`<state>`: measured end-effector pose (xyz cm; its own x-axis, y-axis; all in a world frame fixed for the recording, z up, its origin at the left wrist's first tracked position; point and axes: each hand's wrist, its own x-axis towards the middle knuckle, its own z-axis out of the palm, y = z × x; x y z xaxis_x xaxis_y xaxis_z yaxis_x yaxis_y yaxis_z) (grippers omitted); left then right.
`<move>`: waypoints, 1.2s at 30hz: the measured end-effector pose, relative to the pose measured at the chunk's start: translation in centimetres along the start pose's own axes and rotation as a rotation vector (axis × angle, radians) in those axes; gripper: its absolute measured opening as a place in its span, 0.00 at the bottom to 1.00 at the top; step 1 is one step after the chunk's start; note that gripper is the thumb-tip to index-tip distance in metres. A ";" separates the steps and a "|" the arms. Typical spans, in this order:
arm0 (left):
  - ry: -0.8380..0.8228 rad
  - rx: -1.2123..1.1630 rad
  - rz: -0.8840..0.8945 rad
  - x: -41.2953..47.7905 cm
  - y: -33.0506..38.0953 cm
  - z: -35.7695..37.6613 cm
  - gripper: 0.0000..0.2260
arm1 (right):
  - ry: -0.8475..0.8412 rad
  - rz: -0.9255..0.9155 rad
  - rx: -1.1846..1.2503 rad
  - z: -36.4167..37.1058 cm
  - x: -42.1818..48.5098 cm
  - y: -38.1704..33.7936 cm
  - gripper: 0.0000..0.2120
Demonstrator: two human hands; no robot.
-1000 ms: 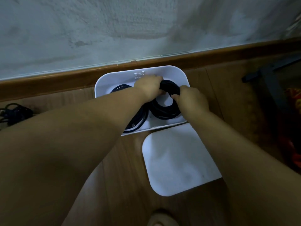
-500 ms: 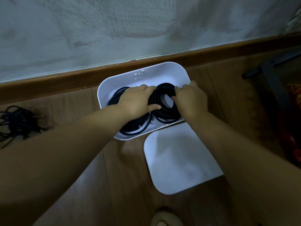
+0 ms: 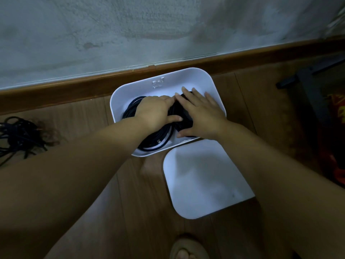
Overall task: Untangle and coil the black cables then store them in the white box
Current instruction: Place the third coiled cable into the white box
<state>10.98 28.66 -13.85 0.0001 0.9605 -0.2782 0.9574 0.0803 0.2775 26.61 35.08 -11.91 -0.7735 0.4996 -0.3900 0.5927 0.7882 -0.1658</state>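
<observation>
A white box [image 3: 197, 77] stands on the wooden floor against the skirting board. Two coils of black cable lie inside it. My left hand [image 3: 155, 112] rests flat on the left coil [image 3: 130, 109], fingers stretched toward the middle. My right hand [image 3: 200, 113] presses flat on the right coil [image 3: 180, 113], fingers spread and straight, covering most of it. The white lid [image 3: 203, 176] lies on the floor just in front of the box. A tangled bundle of black cables [image 3: 18, 135] lies on the floor at the far left.
The grey wall and brown skirting board [image 3: 74, 85] run behind the box. A dark metal frame [image 3: 308, 81] and a red object [image 3: 338, 146] sit at the right. A sandalled foot [image 3: 186, 249] shows at the bottom edge.
Both hands went from gripping the right coil to lying flat on the coils inside the box. The right hand's fingers have spread out over the right coil.
</observation>
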 end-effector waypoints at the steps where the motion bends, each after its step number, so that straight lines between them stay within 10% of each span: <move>1: 0.009 -0.001 0.002 -0.1 -0.1 0.1 0.28 | -0.002 -0.014 -0.018 0.2 0.2 0.0 0.49; 28: -0.157 0.263 0.032 -2.5 0.4 0.4 0.29 | -0.009 0.161 -0.065 1.1 1.9 -0.8 0.44; 36: -0.062 0.014 0.012 -2.7 0.7 -0.8 0.25 | 0.071 0.121 0.108 1.0 1.4 0.2 0.38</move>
<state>11.44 26.29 -12.20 0.0293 0.9429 -0.3317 0.9611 0.0646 0.2685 25.88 35.54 -13.38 -0.7064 0.6159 -0.3488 0.7005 0.6791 -0.2196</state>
